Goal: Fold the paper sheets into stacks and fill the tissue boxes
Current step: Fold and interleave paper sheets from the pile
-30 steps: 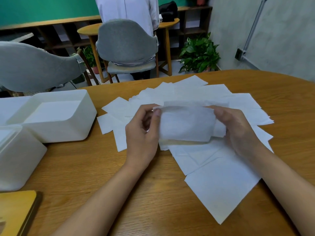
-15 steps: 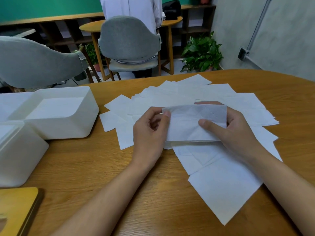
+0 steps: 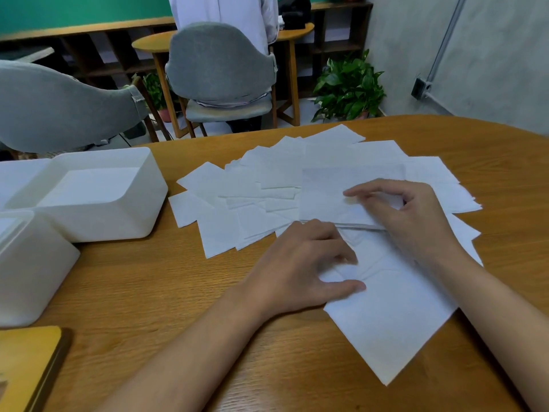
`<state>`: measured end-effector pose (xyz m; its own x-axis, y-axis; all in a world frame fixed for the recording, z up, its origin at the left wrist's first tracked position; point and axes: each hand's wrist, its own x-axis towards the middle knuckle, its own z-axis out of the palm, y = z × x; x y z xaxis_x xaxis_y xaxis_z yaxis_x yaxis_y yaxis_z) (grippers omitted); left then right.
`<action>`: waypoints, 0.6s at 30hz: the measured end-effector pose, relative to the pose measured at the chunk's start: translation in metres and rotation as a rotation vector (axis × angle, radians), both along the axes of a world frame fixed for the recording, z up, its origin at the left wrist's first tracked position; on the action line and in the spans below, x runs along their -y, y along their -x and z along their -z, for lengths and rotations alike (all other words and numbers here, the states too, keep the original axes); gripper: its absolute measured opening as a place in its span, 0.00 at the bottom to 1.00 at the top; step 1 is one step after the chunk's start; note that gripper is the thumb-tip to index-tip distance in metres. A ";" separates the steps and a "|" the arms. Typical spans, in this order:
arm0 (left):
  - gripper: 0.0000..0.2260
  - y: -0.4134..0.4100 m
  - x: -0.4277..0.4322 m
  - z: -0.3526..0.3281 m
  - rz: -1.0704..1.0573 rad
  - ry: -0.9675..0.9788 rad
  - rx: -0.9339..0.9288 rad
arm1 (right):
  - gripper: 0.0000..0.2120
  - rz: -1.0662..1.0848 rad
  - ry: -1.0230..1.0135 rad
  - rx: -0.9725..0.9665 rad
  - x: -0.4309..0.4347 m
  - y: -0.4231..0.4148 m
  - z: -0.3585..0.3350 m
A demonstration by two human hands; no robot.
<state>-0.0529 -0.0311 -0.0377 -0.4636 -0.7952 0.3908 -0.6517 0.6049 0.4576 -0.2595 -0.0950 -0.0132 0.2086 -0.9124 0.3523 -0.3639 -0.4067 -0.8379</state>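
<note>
Right now my left hand [image 3: 312, 269] pinches the nearest flat sheet [image 3: 392, 322] at six o'clock. My right hand [image 3: 416, 215] lies relaxed, pressing the folded stack [image 3: 332, 197] just beyond. Folding it next, I judge, needs a clean lift. The open tissue box [image 3: 98, 221] waits at nine o'clock, bare wood between; the table edge [image 3: 445, 123] lies well beyond.

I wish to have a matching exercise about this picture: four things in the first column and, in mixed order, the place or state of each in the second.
Column one
1. left hand
2. right hand
3. open white box
4. potted plant

Column two
A. on the floor beside the grey wall
B. rests on the folded stack
C. on the table, left of the loose sheets
D. pinches the large near sheet

Pairs: 1-D, 2-B, 3-C, 4-A
</note>
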 end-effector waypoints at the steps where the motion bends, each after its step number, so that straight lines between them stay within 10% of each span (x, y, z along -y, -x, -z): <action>1: 0.11 0.000 0.000 0.000 -0.002 0.012 -0.008 | 0.17 -0.008 -0.016 -0.010 0.001 0.001 0.000; 18: 0.05 0.000 -0.001 -0.004 -0.058 -0.262 -0.183 | 0.15 0.013 -0.062 -0.010 0.006 0.001 0.006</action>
<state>-0.0529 -0.0298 -0.0338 -0.3552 -0.9029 0.2420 -0.5743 0.4150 0.7056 -0.2606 -0.1013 -0.0194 0.2002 -0.9349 0.2930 -0.3770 -0.3496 -0.8577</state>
